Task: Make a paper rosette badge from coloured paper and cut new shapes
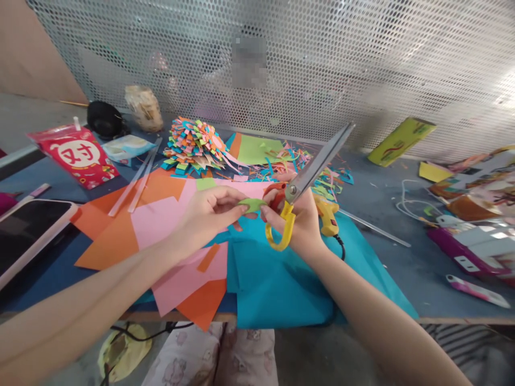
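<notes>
Between my two hands is a small green piece of paper (252, 205), pinched at its left end by my left hand (217, 206). My right hand (300, 214) grips its other end with thumb and finger. Scissors (308, 174) with one yellow and one red handle also hang in my right hand, their blades pointing up and right. Under the hands lie blue paper sheets (281, 289), with pink paper (155, 220) and orange paper (108, 238) to the left. A yellow glue gun (328, 214) rests just right of my right hand.
Behind the hands stands a bundle of fringed multicoloured paper (193, 145), with paper scraps (322, 171) beside it. At left are a red packet (76, 153) and a phone (32, 236). Clear sticks (137, 177) cross the orange paper. A green tube (402, 140) lies right, before a perforated metal panel (314, 69).
</notes>
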A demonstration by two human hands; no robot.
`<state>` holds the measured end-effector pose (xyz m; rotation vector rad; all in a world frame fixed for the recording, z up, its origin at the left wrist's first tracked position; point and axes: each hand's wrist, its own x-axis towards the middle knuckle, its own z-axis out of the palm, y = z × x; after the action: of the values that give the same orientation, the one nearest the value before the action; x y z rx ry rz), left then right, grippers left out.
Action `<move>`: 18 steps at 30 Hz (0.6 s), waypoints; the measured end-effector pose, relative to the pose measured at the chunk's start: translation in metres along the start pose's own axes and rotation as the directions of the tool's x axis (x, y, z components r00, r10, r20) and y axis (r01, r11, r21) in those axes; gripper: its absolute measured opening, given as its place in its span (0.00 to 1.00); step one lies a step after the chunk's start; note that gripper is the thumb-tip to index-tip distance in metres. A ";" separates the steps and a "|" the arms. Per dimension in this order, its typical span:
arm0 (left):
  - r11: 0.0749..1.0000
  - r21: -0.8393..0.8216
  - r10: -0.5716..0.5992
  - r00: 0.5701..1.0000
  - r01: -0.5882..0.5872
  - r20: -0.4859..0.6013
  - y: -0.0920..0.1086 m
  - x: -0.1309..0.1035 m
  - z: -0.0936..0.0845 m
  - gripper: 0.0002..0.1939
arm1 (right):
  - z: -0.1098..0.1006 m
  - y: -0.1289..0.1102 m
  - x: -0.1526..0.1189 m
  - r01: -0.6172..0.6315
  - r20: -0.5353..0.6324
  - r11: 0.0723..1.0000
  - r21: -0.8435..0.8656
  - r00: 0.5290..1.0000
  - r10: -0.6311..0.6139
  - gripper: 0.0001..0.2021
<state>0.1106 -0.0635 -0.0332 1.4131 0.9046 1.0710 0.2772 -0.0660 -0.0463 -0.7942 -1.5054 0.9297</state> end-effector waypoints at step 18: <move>0.996 0.089 -0.025 0.998 0.021 0.051 -0.005 0.002 -0.005 0.08 | 0.001 0.000 -0.001 0.067 0.053 0.990 -0.121 0.997 -0.061 0.24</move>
<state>0.1066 -0.0595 -0.0381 1.4935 0.9381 0.9827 0.2760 -0.0664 -0.0470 -0.8111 -1.6342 0.8210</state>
